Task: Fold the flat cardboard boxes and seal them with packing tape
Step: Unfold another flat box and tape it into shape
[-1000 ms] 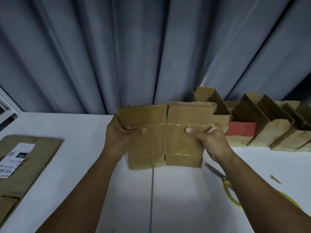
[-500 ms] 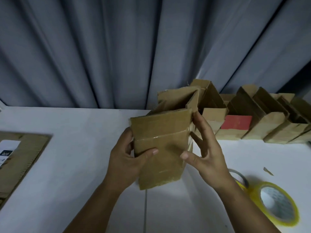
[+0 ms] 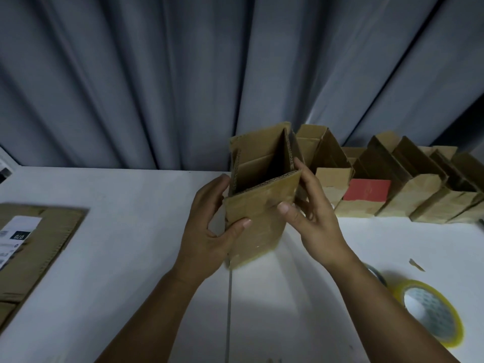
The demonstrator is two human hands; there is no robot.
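Box point(image 3: 262, 205) stands as a square tube, top flaps up, not sealed; bottom end hidden, prob. unsealed. Left hand point(image 3: 207, 237) grips its left wall, right hand point(image 3: 314, 226) pinches right corner. Folded boxes point(image 3: 424, 189) right of box, tape roll point(image 3: 429, 311) nearer-right, flat cardboard point(image 3: 39, 244) far left, undone.

Flat cardboard point(image 3: 39, 244) left, folded boxes point(image 3: 419, 195) right (tape roll point(image 3: 429, 313) nearer), open box point(image 3: 259, 218) between.

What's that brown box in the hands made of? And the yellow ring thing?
The box looks like corrugated cardboard, brown and matte: its cut top edge shows wavy ridges between two sheets. The yellow ring seems to be glossy, see-through plastic tape wound on a pale core.
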